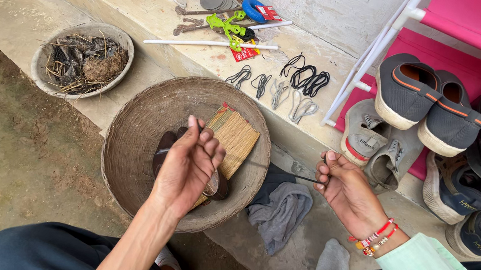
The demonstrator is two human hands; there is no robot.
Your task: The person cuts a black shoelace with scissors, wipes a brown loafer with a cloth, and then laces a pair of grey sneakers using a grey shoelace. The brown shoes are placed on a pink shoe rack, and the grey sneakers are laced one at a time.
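Over the woven basket (132, 141), the left hand (186, 168) is pinching a dark shoe (162, 150) while the right hand (349, 191), fingers curled shut, is pulling a black lace (284, 173) taut, lacing evidently unfinished.

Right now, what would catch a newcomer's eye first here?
Probably the big woven basket at centre, where the left hand sits over a dark shoe. The right hand pinches a dark lace stretched between them. At right, a pink rack holds worn shoes.
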